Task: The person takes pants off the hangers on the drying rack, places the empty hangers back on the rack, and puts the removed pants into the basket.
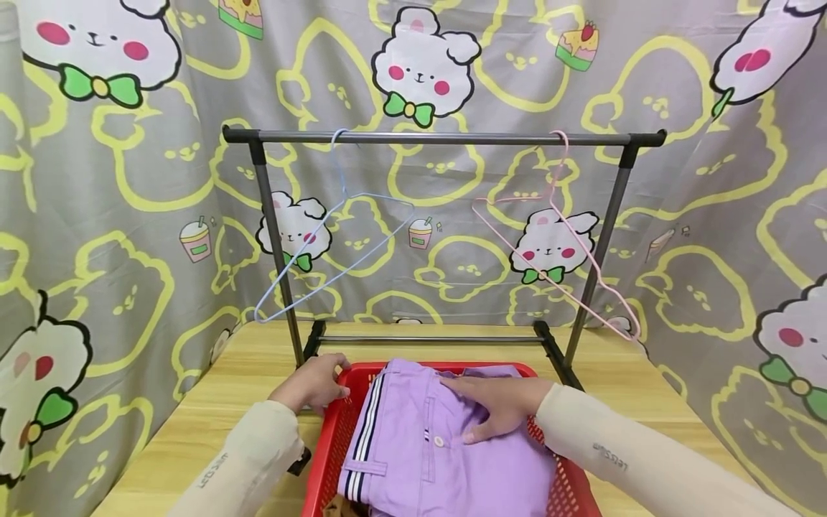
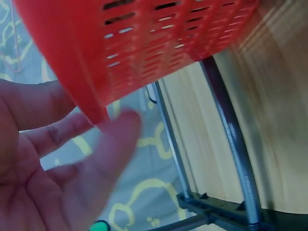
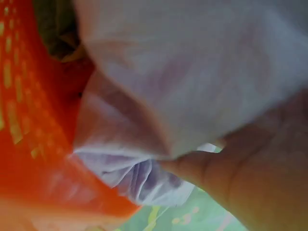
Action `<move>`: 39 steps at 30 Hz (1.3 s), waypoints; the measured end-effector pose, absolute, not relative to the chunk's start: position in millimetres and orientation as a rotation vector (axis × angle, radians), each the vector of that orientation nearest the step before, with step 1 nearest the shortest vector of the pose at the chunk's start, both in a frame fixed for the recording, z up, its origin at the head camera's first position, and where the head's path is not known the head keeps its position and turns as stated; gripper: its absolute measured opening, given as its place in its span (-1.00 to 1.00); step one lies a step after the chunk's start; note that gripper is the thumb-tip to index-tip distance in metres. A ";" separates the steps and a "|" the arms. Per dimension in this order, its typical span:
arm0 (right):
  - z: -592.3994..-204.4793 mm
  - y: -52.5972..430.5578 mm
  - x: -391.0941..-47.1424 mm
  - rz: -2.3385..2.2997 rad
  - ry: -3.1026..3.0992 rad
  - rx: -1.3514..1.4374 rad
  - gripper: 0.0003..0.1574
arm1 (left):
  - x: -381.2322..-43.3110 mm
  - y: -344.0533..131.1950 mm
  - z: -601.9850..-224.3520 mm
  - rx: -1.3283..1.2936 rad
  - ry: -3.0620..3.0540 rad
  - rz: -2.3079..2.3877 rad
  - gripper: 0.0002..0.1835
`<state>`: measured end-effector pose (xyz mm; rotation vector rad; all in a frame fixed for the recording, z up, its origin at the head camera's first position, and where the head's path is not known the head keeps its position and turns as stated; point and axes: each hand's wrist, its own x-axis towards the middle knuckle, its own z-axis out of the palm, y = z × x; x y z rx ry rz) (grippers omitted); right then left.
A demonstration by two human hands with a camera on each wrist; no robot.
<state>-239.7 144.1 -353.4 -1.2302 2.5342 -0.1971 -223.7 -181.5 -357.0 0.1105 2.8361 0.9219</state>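
Note:
Folded lilac trousers [image 1: 413, 438], with a white button and a navy-and-white striped side, lie on top of the red plastic basket [image 1: 327, 438]. My right hand [image 1: 500, 406] rests on their upper right part, fingers extended and thumb spread apart. In the right wrist view, loose lilac cloth [image 3: 159, 72] hides part of that hand [image 3: 260, 168]. At the basket's far left corner is my left hand [image 1: 314, 383]. Its fingers and thumb are spread about the rim [image 2: 89, 103] in the left wrist view, with the thumb blurred; firm contact cannot be made out.
A clothes rack [image 1: 446, 138] stands behind the basket on the wooden table [image 1: 226, 424]. From its bar hang a blue hanger [image 1: 336, 208] at left and a pink hanger [image 1: 568, 222] at right. Dark brownish cloth [image 1: 342, 507] shows under the trousers. Patterned curtains [image 1: 116, 215] surround the table.

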 end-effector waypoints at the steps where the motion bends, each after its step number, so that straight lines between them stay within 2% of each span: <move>1: -352.8 147.7 -238.6 -0.190 2.544 -1.210 0.16 | -223.9 -180.0 -356.0 0.155 2.875 0.865 -0.55; 8: -348.2 169.1 -235.1 -0.227 2.554 -1.093 0.15 | -221.4 -166.8 -349.1 0.498 2.866 0.632 -0.27; 19: -349.2 170.0 -244.3 -0.207 2.445 -0.883 0.20 | -215.9 -161.6 -349.0 0.457 2.807 0.350 -0.15; 25: -343.8 165.3 -244.4 -0.184 2.452 -0.918 0.22 | -211.3 -153.5 -337.5 0.587 2.814 0.444 -0.11; 32: -333.4 165.8 -237.0 -0.132 2.606 -0.938 0.13 | -208.3 -132.6 -321.9 0.845 2.699 0.137 -0.29; 39: -332.5 165.9 -233.5 -0.063 2.650 -0.838 0.16 | -211.4 -120.9 -322.7 0.763 2.642 -0.061 -0.40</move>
